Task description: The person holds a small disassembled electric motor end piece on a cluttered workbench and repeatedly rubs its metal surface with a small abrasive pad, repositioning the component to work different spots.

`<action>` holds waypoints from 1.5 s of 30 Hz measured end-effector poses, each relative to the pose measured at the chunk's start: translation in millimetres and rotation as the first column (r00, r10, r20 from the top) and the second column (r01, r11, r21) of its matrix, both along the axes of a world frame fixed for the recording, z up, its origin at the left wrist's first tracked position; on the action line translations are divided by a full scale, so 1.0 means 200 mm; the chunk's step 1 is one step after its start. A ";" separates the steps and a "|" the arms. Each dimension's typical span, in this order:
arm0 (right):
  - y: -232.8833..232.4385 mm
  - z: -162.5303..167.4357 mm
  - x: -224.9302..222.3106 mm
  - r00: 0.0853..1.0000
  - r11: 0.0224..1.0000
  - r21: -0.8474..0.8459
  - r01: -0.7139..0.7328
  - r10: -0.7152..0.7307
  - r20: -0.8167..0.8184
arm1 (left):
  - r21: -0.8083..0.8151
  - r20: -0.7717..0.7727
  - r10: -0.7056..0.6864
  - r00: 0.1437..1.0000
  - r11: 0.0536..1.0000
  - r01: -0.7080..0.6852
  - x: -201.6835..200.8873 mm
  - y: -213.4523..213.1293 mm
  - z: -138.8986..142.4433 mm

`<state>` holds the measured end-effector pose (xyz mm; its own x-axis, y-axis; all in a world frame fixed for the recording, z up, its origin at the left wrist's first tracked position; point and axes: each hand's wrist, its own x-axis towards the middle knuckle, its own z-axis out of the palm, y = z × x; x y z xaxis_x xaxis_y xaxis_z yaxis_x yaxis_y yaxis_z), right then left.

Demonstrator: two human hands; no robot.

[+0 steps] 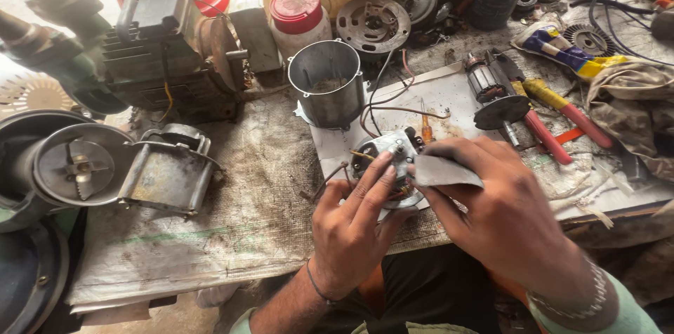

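Observation:
My left hand [354, 225] grips a small round metal motor end plate [390, 158] with brown wires coming off it, holding it just above the bench edge. My right hand [502, 215] pinches a folded grey piece of abrasive paper [442, 171] against the plate's right side. Red and brown wires [393, 99] run from the plate up the bench. A motor armature [491, 92] with a black fan disc lies behind my right hand. An open metal cylinder housing [326, 85] stands upright behind the plate.
A dirty woven sheet [232, 194] covers the bench. At left sit a metal bracket part [168, 169], a grey compressor-like machine [161, 46] and a round bladed unit [74, 165]. Red-handled pliers [558, 120], a red-lidded jar [298, 15] and rags [632, 106] lie behind and right.

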<state>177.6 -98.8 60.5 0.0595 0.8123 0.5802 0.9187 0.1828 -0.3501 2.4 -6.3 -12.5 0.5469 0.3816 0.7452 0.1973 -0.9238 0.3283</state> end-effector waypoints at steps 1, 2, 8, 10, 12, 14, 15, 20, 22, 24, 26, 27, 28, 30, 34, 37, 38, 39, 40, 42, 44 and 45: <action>0.00 0.00 0.00 1.000 1.000 0.021 -0.005 0.005 0.021 | -0.008 0.004 -0.002 1.000 1.000 0.002 0.00 0.00 0.00; 0.01 0.01 0.00 0.999 0.999 0.043 -0.014 0.013 0.040 | -0.015 0.007 -0.002 1.000 1.000 0.002 0.00 0.00 0.00; 0.01 0.00 0.00 0.997 0.998 0.047 -0.028 0.025 0.078 | 0.003 0.008 -0.010 1.000 1.000 0.010 0.00 0.00 0.00; 0.01 -0.01 0.00 0.998 0.998 0.055 -0.024 0.021 0.055 | 0.003 0.003 -0.004 1.000 1.000 0.004 0.00 0.00 0.00; 0.01 -0.01 0.00 0.998 0.999 0.029 -0.013 0.011 0.063 | 0.001 -0.013 0.006 1.000 1.000 -0.006 0.00 0.00 0.00; 0.01 0.00 0.00 0.996 1.000 0.005 -0.010 0.009 0.094 | 0.001 -0.004 -0.008 1.000 1.000 0.008 0.00 0.00 0.00; 0.01 0.01 -0.01 0.994 1.000 -0.005 -0.008 0.009 0.113 | 0.003 0.004 -0.015 1.000 1.000 0.015 0.00 0.00 0.00; 0.01 0.02 -0.01 0.999 1.000 0.019 0.015 -0.016 0.033 | -0.009 -0.002 -0.002 1.000 1.000 0.002 0.00 0.00 0.01; -0.01 0.01 -0.01 0.999 0.999 -0.015 0.045 -0.045 0.015 | -0.012 -0.007 -0.004 1.000 1.000 0.004 0.00 -0.01 0.01; -0.01 0.00 0.00 0.999 0.999 -0.007 0.040 -0.040 -0.010 | -0.012 -0.001 -0.001 1.000 1.000 0.001 0.01 -0.01 0.01; -0.01 0.01 0.00 0.999 0.999 -0.019 0.043 -0.044 -0.030 | -0.018 -0.003 -0.001 1.000 1.000 0.001 0.01 -0.02 0.00; 0.00 0.01 0.00 0.998 0.999 -0.022 0.047 -0.048 -0.042 | -0.019 -0.006 -0.004 1.000 1.000 0.004 0.01 -0.01 0.00; 0.00 0.02 0.00 0.999 1.000 -0.010 0.030 -0.030 0.017 | -0.021 -0.007 -0.005 1.000 1.000 0.005 0.01 -0.01 0.00; 0.00 0.03 0.00 0.991 1.000 0.004 -0.002 0.001 0.131 | -0.034 -0.013 -0.014 1.000 0.999 0.014 0.02 -0.02 0.00; 0.01 0.02 0.00 0.999 0.999 0.033 0.004 -0.006 0.053 | -0.017 -0.010 -0.003 1.000 1.000 0.003 0.02 -0.01 0.00; -0.01 -0.02 0.02 0.996 0.998 -0.009 0.068 -0.067 0.061 | -0.009 -0.008 -0.004 1.000 1.000 0.004 0.02 -0.02 0.00; -0.01 -0.02 0.02 0.998 0.999 -0.008 0.053 -0.052 0.042 | -0.013 -0.010 -0.003 1.000 1.000 0.003 0.02 -0.02 0.00; -0.01 -0.03 0.03 0.999 0.999 -0.001 0.037 -0.037 0.024 | -0.011 -0.009 -0.001 1.000 1.000 0.001 0.02 -0.02 0.00; -0.01 -0.03 0.03 0.998 1.000 0.014 0.022 -0.023 0.063 | -0.003 -0.006 0.001 1.000 1.000 -0.001 0.02 -0.02 0.00; -0.01 -0.01 0.03 0.991 0.999 0.044 -0.012 0.006 0.131 | 0.014 -0.010 0.010 1.000 1.000 -0.009 0.02 -0.02 0.00; -0.01 0.01 0.01 0.996 1.000 0.004 0.030 -0.030 0.090 | -0.009 -0.008 -0.001 1.000 1.000 0.001 0.01 -0.01 0.00; 0.00 0.02 0.01 0.996 0.998 -0.020 0.051 -0.049 0.072 | -0.024 -0.005 -0.008 1.000 1.000 0.008 0.01 -0.02 0.00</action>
<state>179.1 -99.7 63.7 0.0597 0.8218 0.5667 0.9492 0.1289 -0.2870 5.2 -9.4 -13.0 0.5536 0.3950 0.7332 0.1916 -0.9172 0.3494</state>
